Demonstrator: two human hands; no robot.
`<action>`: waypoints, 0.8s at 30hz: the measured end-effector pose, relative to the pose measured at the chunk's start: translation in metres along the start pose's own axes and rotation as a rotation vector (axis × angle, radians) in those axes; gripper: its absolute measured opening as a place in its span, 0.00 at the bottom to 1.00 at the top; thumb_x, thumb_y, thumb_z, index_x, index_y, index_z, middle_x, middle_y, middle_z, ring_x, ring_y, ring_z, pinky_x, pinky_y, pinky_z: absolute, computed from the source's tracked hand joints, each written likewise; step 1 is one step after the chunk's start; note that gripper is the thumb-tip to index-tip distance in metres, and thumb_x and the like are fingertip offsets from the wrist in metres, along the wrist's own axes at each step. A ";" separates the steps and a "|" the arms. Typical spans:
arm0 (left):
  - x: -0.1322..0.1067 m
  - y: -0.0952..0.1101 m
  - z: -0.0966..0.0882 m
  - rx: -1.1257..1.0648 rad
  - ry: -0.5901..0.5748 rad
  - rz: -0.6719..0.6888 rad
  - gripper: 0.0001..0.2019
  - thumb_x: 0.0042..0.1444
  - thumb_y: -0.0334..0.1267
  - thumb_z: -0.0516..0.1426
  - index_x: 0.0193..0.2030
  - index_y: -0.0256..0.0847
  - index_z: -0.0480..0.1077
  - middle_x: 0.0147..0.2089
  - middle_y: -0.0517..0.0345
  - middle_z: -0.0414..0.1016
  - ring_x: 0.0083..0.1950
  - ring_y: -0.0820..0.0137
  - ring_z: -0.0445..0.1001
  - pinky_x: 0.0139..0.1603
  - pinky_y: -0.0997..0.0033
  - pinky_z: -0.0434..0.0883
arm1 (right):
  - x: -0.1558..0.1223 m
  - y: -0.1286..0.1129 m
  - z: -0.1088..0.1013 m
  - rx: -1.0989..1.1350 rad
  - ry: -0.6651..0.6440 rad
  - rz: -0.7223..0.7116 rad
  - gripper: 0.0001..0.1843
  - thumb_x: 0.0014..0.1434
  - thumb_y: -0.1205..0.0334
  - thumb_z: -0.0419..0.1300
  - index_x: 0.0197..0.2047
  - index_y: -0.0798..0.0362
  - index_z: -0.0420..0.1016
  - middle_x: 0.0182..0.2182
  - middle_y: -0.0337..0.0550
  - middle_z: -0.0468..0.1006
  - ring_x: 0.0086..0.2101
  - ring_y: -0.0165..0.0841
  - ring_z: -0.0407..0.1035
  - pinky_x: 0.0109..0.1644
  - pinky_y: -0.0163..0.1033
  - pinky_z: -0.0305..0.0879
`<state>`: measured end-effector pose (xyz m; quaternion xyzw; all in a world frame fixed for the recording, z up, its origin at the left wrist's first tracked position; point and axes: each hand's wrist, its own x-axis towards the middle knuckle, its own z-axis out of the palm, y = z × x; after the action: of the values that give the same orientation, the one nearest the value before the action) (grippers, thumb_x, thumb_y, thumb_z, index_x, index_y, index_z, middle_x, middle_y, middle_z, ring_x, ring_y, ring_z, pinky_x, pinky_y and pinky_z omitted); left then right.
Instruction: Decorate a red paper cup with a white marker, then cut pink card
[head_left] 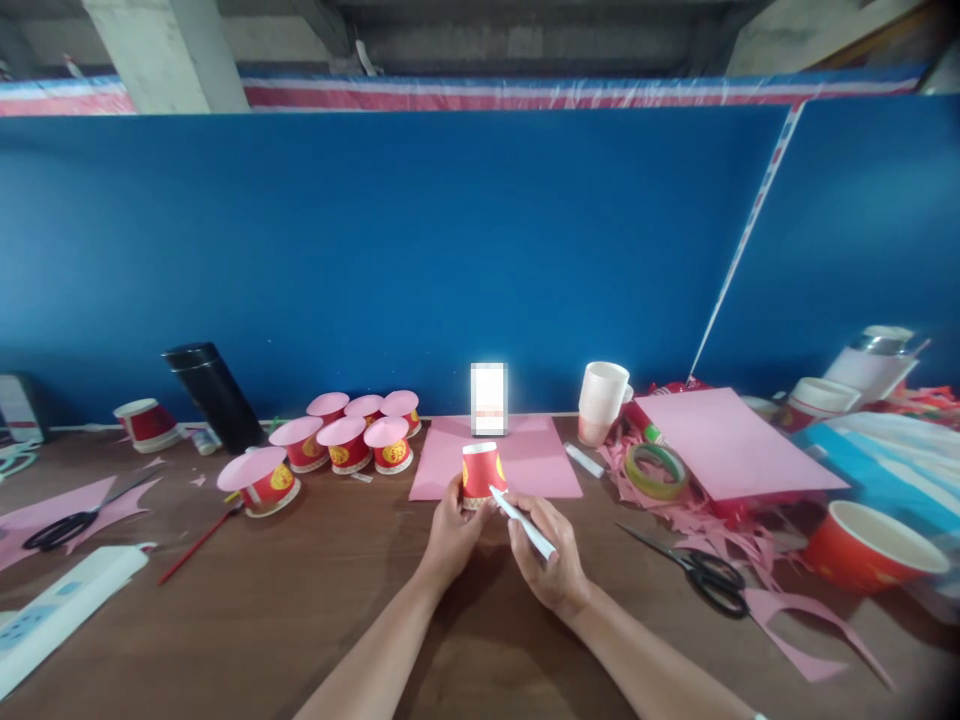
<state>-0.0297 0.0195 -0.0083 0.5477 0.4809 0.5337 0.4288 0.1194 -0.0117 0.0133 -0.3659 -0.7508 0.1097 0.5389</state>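
In front of me a red and yellow paper cup (481, 470) is upside down, its narrow base uppermost. My left hand (454, 530) is closed around its lower left side. My right hand (553, 555) grips a slim white pen-shaped tube (534, 530), whose narrow tip is at the cup's right side; I cannot tell if it touches. Behind the cup lies a sheet of pink paper (442, 465), with a blurred white upright object (489, 398) at its far edge. Left of it stand several upturned red cups topped with pink paper discs (345, 432).
Scissors (712, 580), pink scraps, a tape roll (655, 470), stacked white cups (602, 400) and an orange-red bowl (874, 545) are on the right. On the left are a black bottle (214, 395), more scissors (71, 528), a red stick (196, 543) and a power strip (71, 610).
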 end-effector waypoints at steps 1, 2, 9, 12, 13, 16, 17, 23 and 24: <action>0.000 0.001 0.000 -0.010 0.000 -0.005 0.30 0.47 0.44 0.59 0.55 0.34 0.56 0.48 0.45 0.71 0.46 0.61 0.72 0.45 0.65 0.69 | 0.000 0.000 0.000 0.000 -0.004 0.004 0.11 0.57 0.69 0.51 0.43 0.53 0.69 0.35 0.46 0.75 0.35 0.34 0.70 0.41 0.39 0.67; 0.000 0.001 0.001 -0.016 0.001 -0.005 0.30 0.47 0.43 0.59 0.55 0.34 0.57 0.48 0.45 0.71 0.46 0.61 0.72 0.45 0.65 0.69 | 0.000 0.001 0.000 0.001 -0.010 0.008 0.11 0.57 0.69 0.51 0.43 0.53 0.68 0.35 0.46 0.75 0.35 0.34 0.70 0.42 0.40 0.67; 0.000 0.001 0.000 -0.031 -0.015 0.012 0.30 0.47 0.42 0.59 0.56 0.35 0.56 0.48 0.46 0.72 0.47 0.62 0.72 0.47 0.65 0.68 | -0.002 0.004 0.000 -0.014 -0.018 0.027 0.12 0.57 0.68 0.51 0.44 0.52 0.68 0.36 0.45 0.74 0.36 0.35 0.70 0.43 0.39 0.67; -0.001 0.003 0.001 -0.046 -0.018 0.010 0.30 0.47 0.42 0.59 0.56 0.35 0.56 0.48 0.46 0.72 0.47 0.62 0.72 0.47 0.65 0.68 | -0.002 0.004 0.000 -0.023 -0.018 0.026 0.12 0.57 0.68 0.51 0.44 0.52 0.68 0.36 0.45 0.74 0.36 0.35 0.69 0.43 0.39 0.66; -0.001 0.004 0.001 -0.045 -0.016 0.007 0.30 0.47 0.42 0.59 0.56 0.35 0.56 0.48 0.46 0.72 0.47 0.62 0.72 0.47 0.65 0.68 | -0.002 0.005 0.000 -0.026 -0.017 0.026 0.12 0.57 0.68 0.51 0.44 0.52 0.68 0.36 0.46 0.74 0.36 0.35 0.69 0.42 0.39 0.66; -0.002 0.006 0.001 -0.031 -0.010 -0.001 0.30 0.47 0.42 0.59 0.56 0.35 0.56 0.47 0.46 0.72 0.47 0.62 0.73 0.47 0.64 0.68 | -0.002 0.005 0.000 -0.033 -0.017 0.022 0.12 0.57 0.68 0.51 0.44 0.52 0.68 0.36 0.46 0.74 0.36 0.35 0.69 0.42 0.40 0.67; -0.002 0.006 0.001 -0.030 -0.007 -0.001 0.30 0.47 0.42 0.59 0.56 0.36 0.56 0.47 0.46 0.72 0.47 0.63 0.73 0.47 0.64 0.68 | -0.002 0.005 0.000 -0.035 -0.018 0.019 0.12 0.57 0.68 0.51 0.44 0.52 0.68 0.36 0.46 0.74 0.36 0.35 0.69 0.42 0.40 0.67; -0.002 0.004 0.000 -0.043 -0.007 0.003 0.29 0.47 0.43 0.59 0.55 0.36 0.57 0.47 0.47 0.72 0.46 0.63 0.73 0.47 0.65 0.68 | -0.002 0.004 0.000 -0.046 -0.014 0.015 0.12 0.57 0.68 0.50 0.44 0.53 0.68 0.36 0.46 0.74 0.35 0.35 0.69 0.42 0.39 0.67; -0.002 0.004 0.000 -0.036 -0.005 0.003 0.29 0.47 0.43 0.59 0.55 0.36 0.57 0.47 0.47 0.72 0.46 0.63 0.73 0.47 0.65 0.68 | -0.002 0.004 0.000 -0.049 -0.013 0.015 0.12 0.57 0.68 0.50 0.44 0.52 0.68 0.36 0.46 0.74 0.35 0.35 0.69 0.41 0.39 0.67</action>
<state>-0.0293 0.0170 -0.0051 0.5418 0.4693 0.5416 0.4391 0.1216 -0.0099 0.0098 -0.3841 -0.7540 0.0976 0.5238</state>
